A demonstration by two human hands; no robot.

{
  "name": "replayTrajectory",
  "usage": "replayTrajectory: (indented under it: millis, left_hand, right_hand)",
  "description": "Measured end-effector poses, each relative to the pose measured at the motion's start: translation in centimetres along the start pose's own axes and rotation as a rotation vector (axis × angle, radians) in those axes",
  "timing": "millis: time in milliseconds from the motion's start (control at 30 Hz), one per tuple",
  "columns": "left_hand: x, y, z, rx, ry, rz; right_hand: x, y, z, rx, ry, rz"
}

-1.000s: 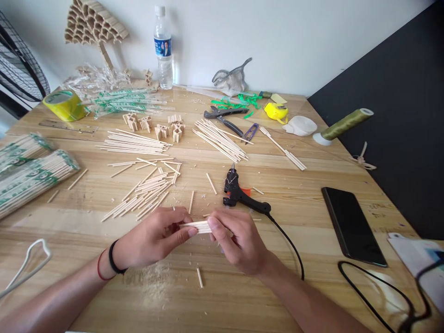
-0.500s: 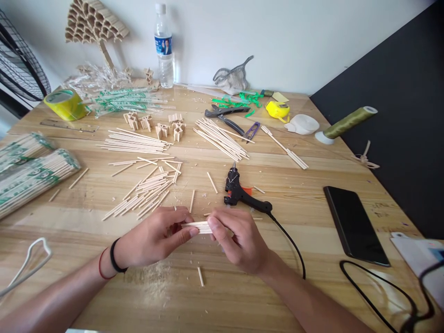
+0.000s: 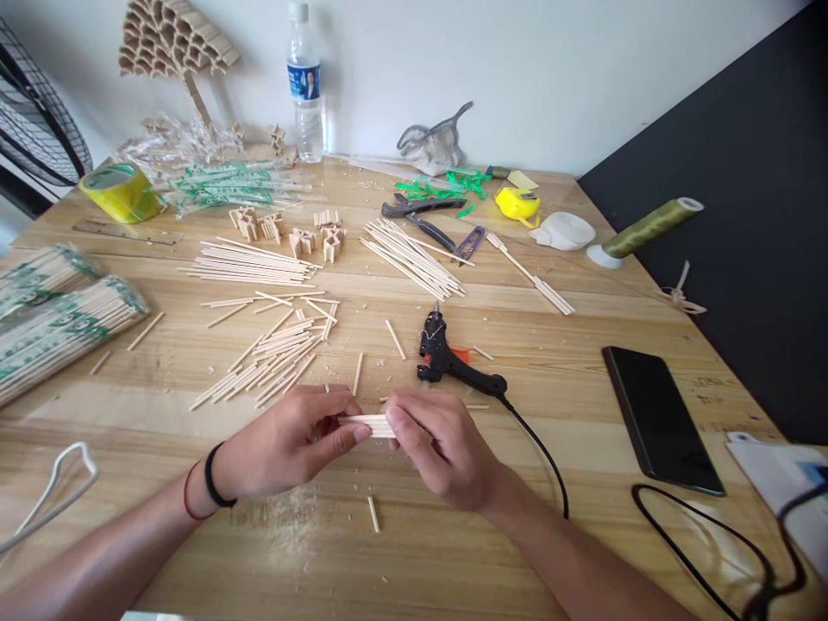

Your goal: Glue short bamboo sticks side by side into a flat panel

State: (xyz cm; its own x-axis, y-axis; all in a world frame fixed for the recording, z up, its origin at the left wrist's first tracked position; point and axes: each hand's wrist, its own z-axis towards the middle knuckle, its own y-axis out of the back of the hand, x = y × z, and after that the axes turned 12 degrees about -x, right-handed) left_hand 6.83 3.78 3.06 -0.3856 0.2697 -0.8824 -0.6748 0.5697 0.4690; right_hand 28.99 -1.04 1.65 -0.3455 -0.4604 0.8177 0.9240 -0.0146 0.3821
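Left hand: The left hand [image 3: 304, 435], a ring on one finger, pinches one end of a small bundle of pale sticks [image 3: 372, 424]; its grip is narrow, thumb in front.
Right hand: The right hand [image 3: 446, 444] holds the other end of the same bundle, its grip closed between thumb and curled fingers.
Bundle: Held level between the two hands, above the near part of the wooden bench [image 3: 310, 573]; the ends are hidden by the fingers.
Wrist: A black band [image 3: 215, 479] and a thin red cord [image 3: 189, 493] circle the left wrist.
Glue gun: The black glue gun [image 3: 449, 358] with an orange trigger lies on its side just beyond the right hand, its cable [image 3: 543, 453] running toward the right forearm.
Cut sticks: A loose pile of short sticks [image 3: 281, 354] spreads beyond the left hand; one single stick [image 3: 373, 514] lies nearer the camera.
Long sticks: Two sheaves lie farther back, the left sheaf [image 3: 252, 263] and the right sheaf [image 3: 414, 259].
Finished shapes: Small ridged stick clusters [image 3: 332, 246] stand behind the left sheaf.
Tools: Dark-handled pliers [image 3: 446, 240], purple snips [image 3: 475, 241] and a yellow tape measure [image 3: 517, 205] sit toward the back.
Right side: A black phone [image 3: 660, 423] lies flat.
Backdrop: A labelled water bottle [image 3: 304, 82] stands upright near the white wall [image 3: 549, 78].
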Motion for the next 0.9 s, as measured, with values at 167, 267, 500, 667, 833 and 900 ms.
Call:
replayTrajectory:
  millis: [167, 267, 500, 667, 833, 900]
  left_hand:
    - [0.15, 0.01, -0.13, 0.005, 0.001, -0.004]
    - [0.21, -0.05, -0.03, 0.004, 0.009, -0.006]
    - [0.07, -0.10, 0.06, 0.004, 0.015, 0.003]
    - [0.01, -0.13, -0.01, -0.012, -0.018, -0.006]
    - [0.04, -0.15, 0.04, -0.019, -0.036, 0.005]
    - [0.06, -0.18, 0.07, -0.022, -0.043, 0.013]
  right_hand:
    - [-0.03, -0.07, -0.06, -0.002, -0.011, -0.021]
    - [0.00, -0.06, -0.05, -0.006, -0.019, -0.038]
    - [0.10, -0.07, -0.03, -0.003, -0.023, -0.041]
    - [0.11, -0.10, -0.07, 0.000, -0.042, -0.051]
    - [0.15, -0.07, 0.00, 0.006, -0.053, -0.049]
    - [0.18, -0.08, 0.06, 0.008, -0.057, -0.048]
